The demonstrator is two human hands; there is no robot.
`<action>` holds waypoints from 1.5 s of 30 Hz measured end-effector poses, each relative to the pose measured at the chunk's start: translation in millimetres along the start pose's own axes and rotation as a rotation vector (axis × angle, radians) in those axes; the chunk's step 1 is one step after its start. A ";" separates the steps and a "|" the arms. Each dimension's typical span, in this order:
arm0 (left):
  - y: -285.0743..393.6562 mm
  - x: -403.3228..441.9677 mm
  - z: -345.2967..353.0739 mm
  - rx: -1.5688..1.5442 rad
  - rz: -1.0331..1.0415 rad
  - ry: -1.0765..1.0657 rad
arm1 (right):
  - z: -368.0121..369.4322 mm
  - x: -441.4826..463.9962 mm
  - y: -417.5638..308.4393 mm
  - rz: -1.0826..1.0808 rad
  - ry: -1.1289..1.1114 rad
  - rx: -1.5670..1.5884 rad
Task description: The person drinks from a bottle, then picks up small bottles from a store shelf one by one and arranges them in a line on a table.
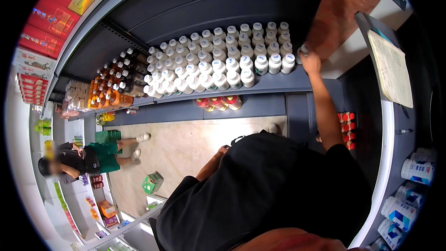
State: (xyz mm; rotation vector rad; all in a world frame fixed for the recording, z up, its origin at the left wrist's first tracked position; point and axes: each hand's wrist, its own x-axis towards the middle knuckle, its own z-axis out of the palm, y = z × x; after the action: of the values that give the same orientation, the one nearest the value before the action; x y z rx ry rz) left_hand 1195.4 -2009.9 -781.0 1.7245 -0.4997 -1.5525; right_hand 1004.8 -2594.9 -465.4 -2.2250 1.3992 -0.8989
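Rows of white-capped white bottles [220, 81] stand upright on a dark shelf [274, 84]. At the right end of the rows, my right hand [310, 61] is closed around a similar white bottle [304, 48], which is partly hidden by the fingers. That bottle stands just beside the last column, at shelf level. My left hand [224, 149] is low in front of my black shirt, near a thin dark strap or loop. Its fingers are small and mostly hidden, so their pose and anything in them cannot be made out.
Orange and dark bottles [109, 88] stand further left on the shelf. Red-capped bottles [347, 130] are low at the right, below a clipboard with paper [392, 70]. Another person [74, 160] stands in the aisle near a green box [152, 182]. White-and-blue tubs [399, 214] line the right edge.
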 end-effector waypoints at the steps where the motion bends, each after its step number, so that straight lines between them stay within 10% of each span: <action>1: 0.5 4.8 0.2 0.108 -0.030 -0.003 | -3.7 -5.8 1.2 -0.001 0.023 -0.019; 9: 92.9 65.8 8.7 0.454 -0.021 0.006 | -24.6 -56.2 -11.6 -0.077 0.116 0.073; 17: 356.5 41.0 117.9 0.453 0.803 0.081 | -28.2 -103.9 -43.5 -0.150 0.072 0.169; 23: 421.0 42.1 169.5 0.472 0.897 0.308 | -20.4 -128.6 -75.1 -0.214 -0.035 0.286; 36: 380.5 40.1 129.6 0.535 0.721 0.236 | 30.4 -184.5 -85.0 -0.263 -0.256 0.455; 45: 221.6 -26.3 87.0 0.117 0.365 0.258 | 116.7 -257.2 -116.0 -0.480 -1.115 0.427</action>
State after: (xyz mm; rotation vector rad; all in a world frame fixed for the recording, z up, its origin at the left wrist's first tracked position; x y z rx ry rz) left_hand 1149.0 -2156.8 -597.7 1.7714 -0.7363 -1.0462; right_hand 1082.6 -2316.6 -564.1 -2.1161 0.1524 0.0387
